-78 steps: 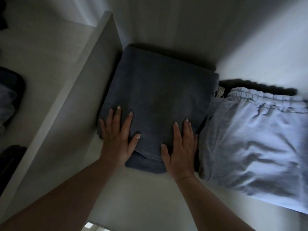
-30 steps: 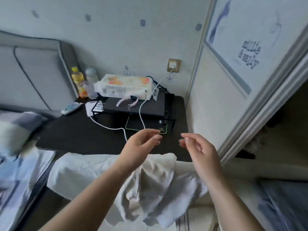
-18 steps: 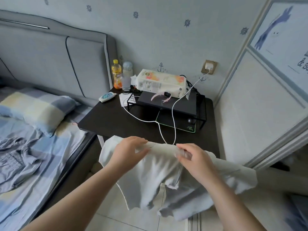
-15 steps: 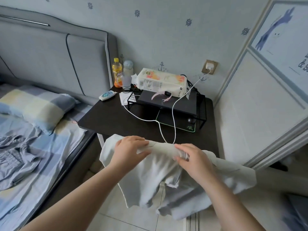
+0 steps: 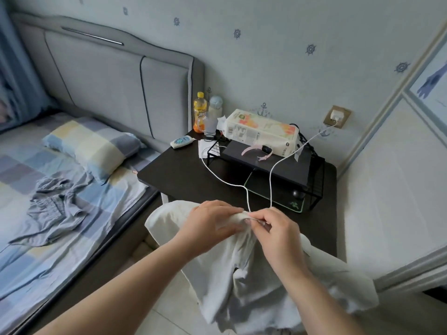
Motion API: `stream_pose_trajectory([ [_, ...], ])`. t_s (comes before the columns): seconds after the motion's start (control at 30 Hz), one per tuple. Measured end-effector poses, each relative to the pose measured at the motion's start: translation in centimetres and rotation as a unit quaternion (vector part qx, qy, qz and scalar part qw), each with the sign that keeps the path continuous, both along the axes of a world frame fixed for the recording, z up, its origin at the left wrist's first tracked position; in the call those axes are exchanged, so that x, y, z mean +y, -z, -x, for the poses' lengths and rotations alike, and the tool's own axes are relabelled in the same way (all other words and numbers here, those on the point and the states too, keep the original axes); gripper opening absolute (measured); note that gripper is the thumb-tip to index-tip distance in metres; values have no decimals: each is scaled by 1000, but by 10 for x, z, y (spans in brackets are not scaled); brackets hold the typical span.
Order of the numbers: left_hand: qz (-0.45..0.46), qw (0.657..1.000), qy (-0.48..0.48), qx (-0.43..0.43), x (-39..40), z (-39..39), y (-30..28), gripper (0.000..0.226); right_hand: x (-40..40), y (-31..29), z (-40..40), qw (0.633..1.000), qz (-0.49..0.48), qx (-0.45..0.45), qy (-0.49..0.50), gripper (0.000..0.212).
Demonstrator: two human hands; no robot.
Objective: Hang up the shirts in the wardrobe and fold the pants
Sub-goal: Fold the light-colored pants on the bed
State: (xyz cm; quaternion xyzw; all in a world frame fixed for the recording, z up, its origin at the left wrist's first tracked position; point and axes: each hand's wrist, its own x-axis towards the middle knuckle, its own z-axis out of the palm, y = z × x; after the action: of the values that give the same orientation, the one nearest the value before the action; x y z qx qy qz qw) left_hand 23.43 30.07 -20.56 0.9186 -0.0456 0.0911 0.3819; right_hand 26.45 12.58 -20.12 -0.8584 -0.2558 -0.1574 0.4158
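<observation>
A white garment [image 5: 244, 281] hangs in front of me over the floor beside the bed. My left hand [image 5: 210, 226] grips its top edge with curled fingers. Just to the right, my right hand [image 5: 273, 233] pinches the same edge, the two hands almost touching. The cloth drapes down and to the right below my wrists. A grey-blue garment [image 5: 55, 209] lies crumpled on the checked bedsheet [image 5: 29, 257] at the left. The sliding wardrobe door [image 5: 396, 180] stands at the right.
A dark bedside table [image 5: 183, 175] stands just beyond my hands, with a wire rack [image 5: 268, 160], a tissue pack [image 5: 261, 131], bottles and a white charging cable [image 5: 271, 189] looping close to my hands. A pillow [image 5: 92, 143] and grey headboard are at the left.
I turned from the wardrobe shelf, where both hands pressed flat on folded dark pants, to the bedside. Both hands took hold of the white garment's top edge and have drawn closer together.
</observation>
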Motion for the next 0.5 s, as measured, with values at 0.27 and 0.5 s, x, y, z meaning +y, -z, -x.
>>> stream_pose_trajectory([
  [0.27,259,939,-198,-106,43,18,-59,17,75,-78,-17,971,-122,96,-183,8],
  [0.5,443,825,-319,-145,77,61,-69,27,112,-81,-41,863,20,353,-362,14],
])
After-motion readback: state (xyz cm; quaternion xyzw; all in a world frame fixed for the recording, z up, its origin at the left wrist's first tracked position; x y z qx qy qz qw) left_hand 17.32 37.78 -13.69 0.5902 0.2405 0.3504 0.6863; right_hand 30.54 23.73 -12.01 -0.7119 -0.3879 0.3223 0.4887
